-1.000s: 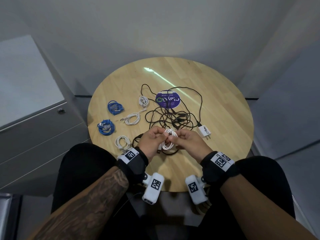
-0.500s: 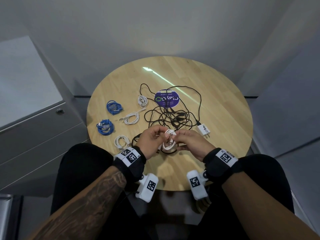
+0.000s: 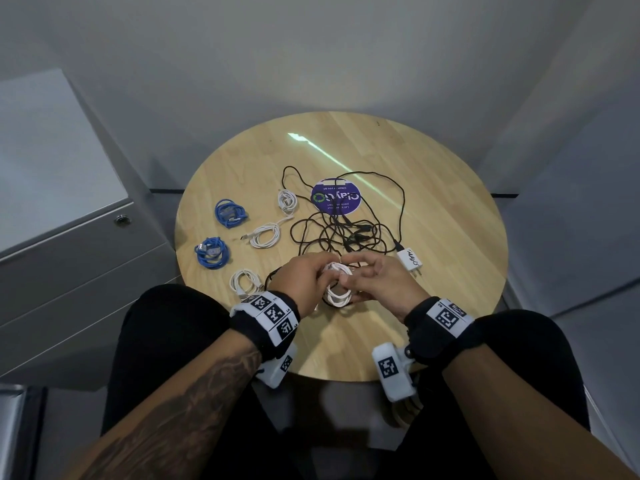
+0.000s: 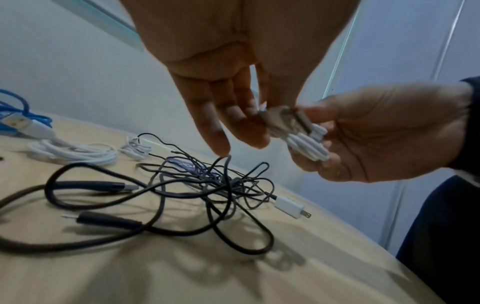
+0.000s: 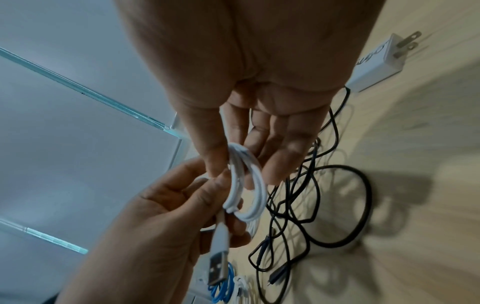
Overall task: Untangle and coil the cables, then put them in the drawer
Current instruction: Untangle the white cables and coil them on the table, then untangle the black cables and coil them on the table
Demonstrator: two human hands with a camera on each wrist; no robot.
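While coiling: white cable [image 3: 337, 282] up off the table [image 3: 450, 306], between both hands, near the body.
Left hand [image 3: 304, 277]: fingers curled, pinching the coil at its plug end.
Right hand [image 3: 377, 282]: thumb and fingers clamped on the white loops.
Loop: standing on edge, long way running from near to far.
Black tangle [image 3: 346, 230]: flat on the table, just past both hands.
Drawer [image 3: 86, 237]: off to the left, closed; left hand nearer.

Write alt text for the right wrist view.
The right hand and left hand together hold a small coiled white cable, its USB plug hanging down. Tangled black cables and a white charger lie on the wooden table.
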